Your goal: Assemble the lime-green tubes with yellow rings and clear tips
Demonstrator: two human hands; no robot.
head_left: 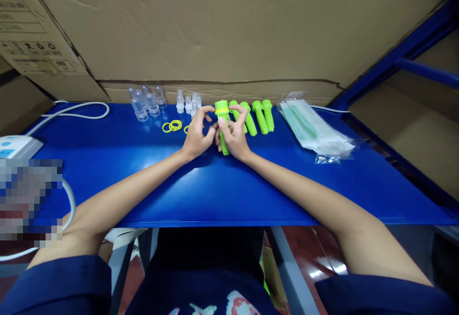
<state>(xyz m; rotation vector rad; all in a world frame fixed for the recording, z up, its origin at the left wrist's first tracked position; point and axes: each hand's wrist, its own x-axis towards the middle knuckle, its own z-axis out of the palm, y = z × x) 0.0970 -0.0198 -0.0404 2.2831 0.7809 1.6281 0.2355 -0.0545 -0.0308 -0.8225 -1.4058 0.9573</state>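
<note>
My right hand (234, 135) is closed around a lime-green, torch-shaped tube (224, 145), held upright above the table with its threaded end at the top. A yellow rubber ring (222, 111) sits around the tube just below the thread. My left hand (198, 135) is curled at the tube's left side, its index fingertip by the ring and its thumb against or close to the tube. Several more green tubes (260, 118) lie just behind and right of my hands. Loose yellow rings (175, 125) lie to the left, one partly hidden by my left hand.
Clear plastic caps (139, 108) and smaller translucent white pieces (180, 102) stand along the back of the blue table (215, 195). Bagged white and pale-green items (311, 126) lie right. A white device (19, 147) with a cable is left; cardboard (222, 28) walls the back.
</note>
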